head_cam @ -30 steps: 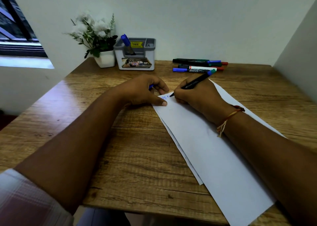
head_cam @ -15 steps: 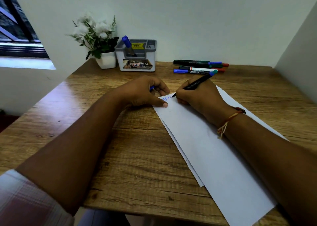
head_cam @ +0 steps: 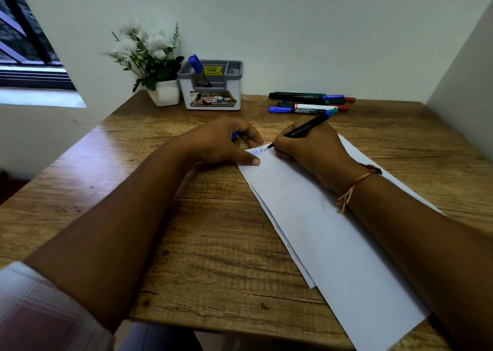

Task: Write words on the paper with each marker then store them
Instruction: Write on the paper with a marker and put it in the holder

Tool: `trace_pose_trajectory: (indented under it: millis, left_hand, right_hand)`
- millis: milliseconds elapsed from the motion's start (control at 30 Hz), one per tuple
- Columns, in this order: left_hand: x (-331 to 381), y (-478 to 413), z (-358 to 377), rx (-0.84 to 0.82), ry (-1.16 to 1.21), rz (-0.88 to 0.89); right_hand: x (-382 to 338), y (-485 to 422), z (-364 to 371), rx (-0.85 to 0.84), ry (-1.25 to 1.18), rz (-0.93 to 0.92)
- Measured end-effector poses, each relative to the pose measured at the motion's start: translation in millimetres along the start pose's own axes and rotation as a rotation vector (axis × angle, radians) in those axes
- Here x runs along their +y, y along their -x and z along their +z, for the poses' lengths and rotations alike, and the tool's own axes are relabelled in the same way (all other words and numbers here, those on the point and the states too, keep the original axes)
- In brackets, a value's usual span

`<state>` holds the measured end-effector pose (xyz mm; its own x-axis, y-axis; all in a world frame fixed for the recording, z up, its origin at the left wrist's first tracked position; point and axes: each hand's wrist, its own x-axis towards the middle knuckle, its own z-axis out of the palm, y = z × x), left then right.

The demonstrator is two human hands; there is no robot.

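White paper sheets point(head_cam: 328, 225) lie slanted on the wooden desk point(head_cam: 202, 244). My right hand point(head_cam: 309, 150) grips a black marker with a blue end point(head_cam: 306, 128); its tip touches the paper's top corner beside small blue writing point(head_cam: 259, 151). My left hand point(head_cam: 226, 144) holds the paper's top left corner down with its thumb, and its curled fingers hold a blue cap point(head_cam: 234, 135). A grey and white holder point(head_cam: 212, 84) at the back has one blue marker point(head_cam: 197, 66) standing in it.
Several capped markers point(head_cam: 312, 102) lie in a row at the back right of the desk. A white pot of white flowers point(head_cam: 157, 65) stands left of the holder. Walls close in behind and on the right; a window is at the far left.
The marker tip has moved a little to the right along the top of the paper, and the blue writing has grown. My left hand stays in place.
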<state>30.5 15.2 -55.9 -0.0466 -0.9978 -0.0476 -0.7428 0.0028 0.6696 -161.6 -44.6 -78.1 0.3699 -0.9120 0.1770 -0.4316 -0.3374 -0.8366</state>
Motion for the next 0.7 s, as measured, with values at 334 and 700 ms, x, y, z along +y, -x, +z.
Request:
trace_pose_trajectory:
  millis: [334,700]
  left_hand:
    - [0.1,0.2,-1.2,-0.01,0.002,-0.023]
    - [1.7,1.0,-2.2,-0.018,0.003,-0.035]
  right_hand:
    - [-0.4,0.1,0.0,0.021,0.026,0.004]
    - [-2.4,0.2,-0.4,0.024,0.008,0.046]
